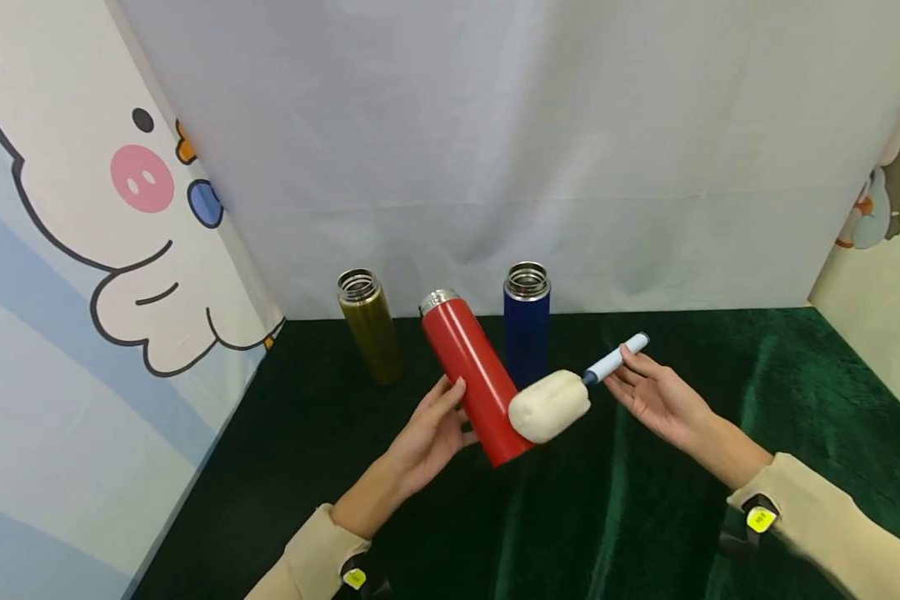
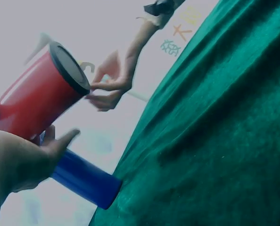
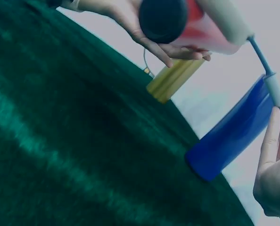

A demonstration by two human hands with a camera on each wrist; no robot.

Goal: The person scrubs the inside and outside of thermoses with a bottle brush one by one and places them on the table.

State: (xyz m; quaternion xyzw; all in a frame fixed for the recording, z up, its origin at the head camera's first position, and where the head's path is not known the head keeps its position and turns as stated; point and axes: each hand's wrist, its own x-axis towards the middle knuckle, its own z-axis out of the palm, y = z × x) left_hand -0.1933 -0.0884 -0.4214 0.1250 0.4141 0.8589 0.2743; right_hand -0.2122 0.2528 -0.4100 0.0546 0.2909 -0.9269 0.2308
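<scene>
My left hand (image 1: 429, 437) grips a red vacuum flask (image 1: 474, 375) around its lower half, raised and tilted with its open steel mouth up and to the left. In the left wrist view the flask's dark base (image 2: 70, 68) faces the right hand's side. Between thumb and fingers, my right hand (image 1: 663, 400) holds a bottle brush (image 1: 617, 358) by its pale blue handle. The brush's cream sponge head (image 1: 549, 406) overlaps the flask's lower side in the head view. In the right wrist view the sponge head (image 3: 227, 21) lies along the red flask (image 3: 210, 35).
A lidless blue flask (image 1: 527, 325) stands upright behind the brush. Farther left is a lidless olive-gold flask (image 1: 375, 333). Both stand on the dark green cloth (image 1: 570, 517). A pale curtain (image 1: 457, 150) hangs behind, and a cartoon-printed panel (image 1: 60, 250) rises at left.
</scene>
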